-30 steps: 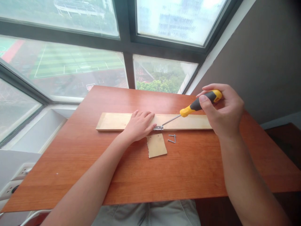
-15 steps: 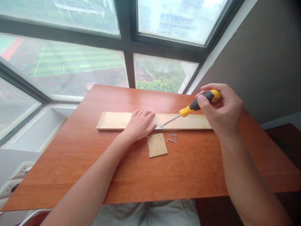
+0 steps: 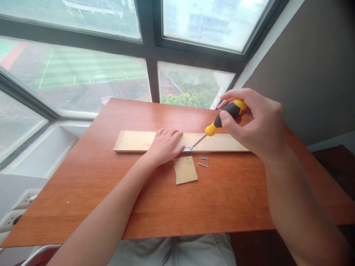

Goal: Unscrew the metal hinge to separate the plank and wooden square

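Clearly, the right hand (image 3: 256,122) is wrapped around the yellow-and-black-handled screwdriver (image 3: 231,111) with a steel shaft, its thumb along the grip. The left hand (image 3: 166,144) lies palm down with fingers slightly spread, bracing the long, pale wooden board (image 3: 133,140). At the board's near edge, just beside the left thumb, sits the small silver metal plate (image 3: 188,149), perhaps a hinge; the screwdriver tip meets it towards its right end. Whether the thumb touches the plate is hard to tell.

The shaft leans well over to the right. For a firm bite, I would bring it more upright, in line with the screw, press down steadily and turn slowly, with the thumb out of the tip's path should it slip. Even weight from the left hand should stop the board from twisting.

As for containers, none shows: the slim silver screws (image 3: 202,165) lie loose on the reddish-brown wooden surface (image 3: 222,199), just right of the small tan piece of thin sheet (image 3: 185,171), which has two holes along its far edge.
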`<act>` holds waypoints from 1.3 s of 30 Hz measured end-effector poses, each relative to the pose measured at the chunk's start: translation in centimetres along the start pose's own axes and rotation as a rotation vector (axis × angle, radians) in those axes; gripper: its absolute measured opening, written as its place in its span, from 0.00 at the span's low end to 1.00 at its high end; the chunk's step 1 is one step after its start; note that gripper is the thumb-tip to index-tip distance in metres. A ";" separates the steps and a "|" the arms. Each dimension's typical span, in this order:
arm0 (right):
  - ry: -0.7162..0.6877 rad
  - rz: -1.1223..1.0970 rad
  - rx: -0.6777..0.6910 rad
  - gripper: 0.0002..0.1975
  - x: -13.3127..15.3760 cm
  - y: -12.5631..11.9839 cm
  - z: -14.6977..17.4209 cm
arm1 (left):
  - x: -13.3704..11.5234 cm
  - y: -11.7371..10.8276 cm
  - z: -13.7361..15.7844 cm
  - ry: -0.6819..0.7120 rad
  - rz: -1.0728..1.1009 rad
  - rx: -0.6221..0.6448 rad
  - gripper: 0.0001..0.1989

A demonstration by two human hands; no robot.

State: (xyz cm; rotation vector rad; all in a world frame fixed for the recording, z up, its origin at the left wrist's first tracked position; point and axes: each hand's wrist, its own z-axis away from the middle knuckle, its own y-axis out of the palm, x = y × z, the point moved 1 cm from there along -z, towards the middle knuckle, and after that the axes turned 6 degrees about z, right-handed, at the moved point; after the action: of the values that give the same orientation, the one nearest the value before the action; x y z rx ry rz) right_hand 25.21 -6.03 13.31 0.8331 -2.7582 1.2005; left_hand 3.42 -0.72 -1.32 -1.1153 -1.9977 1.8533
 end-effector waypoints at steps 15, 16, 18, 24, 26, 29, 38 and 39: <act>-0.007 0.023 -0.006 0.14 0.1 0.7 -0.7 | 0.0 0.1 0.0 -0.007 -0.013 -0.001 0.23; -0.005 0.031 -0.009 0.13 0.1 0.7 -0.8 | 0.0 0.1 0.0 -0.004 -0.015 -0.004 0.23; -0.010 0.045 -0.012 0.12 0.1 0.7 -0.8 | 0.0 0.1 0.1 0.000 -0.019 -0.006 0.23; -0.039 0.080 -0.015 0.10 0.2 0.4 -0.8 | -0.1 -0.1 0.0 -0.009 -0.025 0.001 0.22; -0.042 0.086 -0.018 0.10 0.2 0.3 -0.8 | -0.2 -0.1 0.0 -0.008 -0.024 0.006 0.22; -0.025 0.089 -0.017 0.10 0.2 0.2 -0.6 | -0.2 -0.1 -0.1 -0.005 -0.021 0.011 0.22; -0.036 0.105 -0.004 0.10 0.4 -0.2 -0.2 | -0.1 0.1 0.0 0.000 -0.001 -0.009 0.22; -0.043 0.107 -0.004 0.10 0.4 -0.2 -0.2 | -0.1 0.1 0.0 0.003 0.000 -0.011 0.22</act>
State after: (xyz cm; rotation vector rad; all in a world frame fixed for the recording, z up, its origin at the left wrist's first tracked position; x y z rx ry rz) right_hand 24.94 -6.21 13.66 0.7286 -2.8718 1.2073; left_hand 3.50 -0.76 -1.40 -1.1202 -2.0088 1.8424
